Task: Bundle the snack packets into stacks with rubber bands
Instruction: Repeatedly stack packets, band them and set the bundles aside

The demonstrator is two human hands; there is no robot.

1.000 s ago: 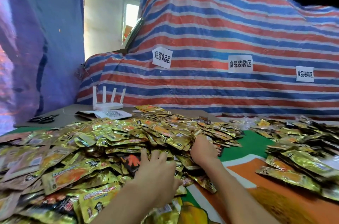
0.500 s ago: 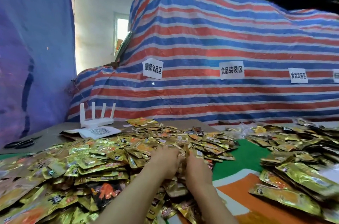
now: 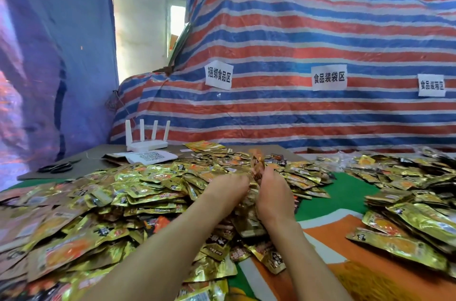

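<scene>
Packets (image 3: 258, 167) gripped edge-up between left hand (image 3: 228, 186) and right hand (image 3: 271, 193), both curled round them above the loose heap (image 3: 148, 184), probably to square a stack before banding

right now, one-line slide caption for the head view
Left hand and right hand grip a small stack of snack packets between them over a large heap of gold packets.

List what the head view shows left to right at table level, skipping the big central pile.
scissors → white router → left hand → held packets → right hand → smaller packet pile at right.
</scene>
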